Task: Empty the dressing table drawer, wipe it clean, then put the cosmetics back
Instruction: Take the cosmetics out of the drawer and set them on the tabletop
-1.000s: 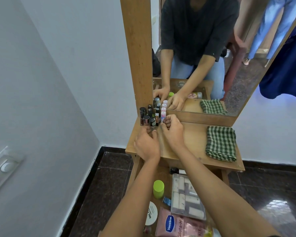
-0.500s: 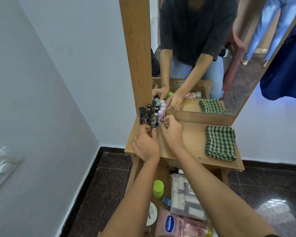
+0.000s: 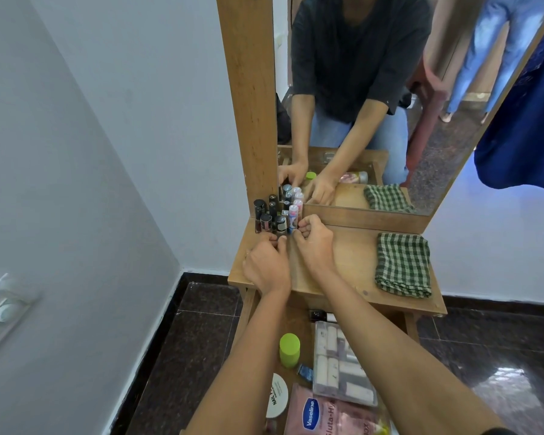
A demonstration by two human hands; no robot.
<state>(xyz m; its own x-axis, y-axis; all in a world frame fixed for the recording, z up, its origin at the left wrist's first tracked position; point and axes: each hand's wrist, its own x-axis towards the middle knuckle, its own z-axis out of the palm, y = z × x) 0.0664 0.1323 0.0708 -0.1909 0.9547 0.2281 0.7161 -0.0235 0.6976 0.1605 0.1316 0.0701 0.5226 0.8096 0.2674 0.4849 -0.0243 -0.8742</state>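
Note:
Several small cosmetics bottles and tubes [image 3: 275,215] stand clustered at the back left corner of the wooden dressing table top [image 3: 349,262], against the mirror frame. My left hand [image 3: 266,266] reaches the front of the cluster, its curled fingertips pinching the foot of a dark-capped bottle [image 3: 280,223]. My right hand [image 3: 315,243] is beside it, fingers curled against a pink-capped tube [image 3: 293,218] at the cluster's right edge. Below the top, the open drawer [image 3: 248,312] holds a green-capped bottle [image 3: 289,349], a clear case [image 3: 339,365], a pink Vaseline pack [image 3: 327,416] and a white round tin [image 3: 277,395].
A folded green checked cloth [image 3: 402,265] lies at the right end of the table top. The mirror [image 3: 374,98] rises behind it. A white wall stands close on the left, and a dark tiled floor [image 3: 176,346] surrounds the table. Blue fabric [image 3: 528,130] hangs at right.
Both hands stay at the bottle cluster with only slight finger shifts; the bottles have not visibly moved.

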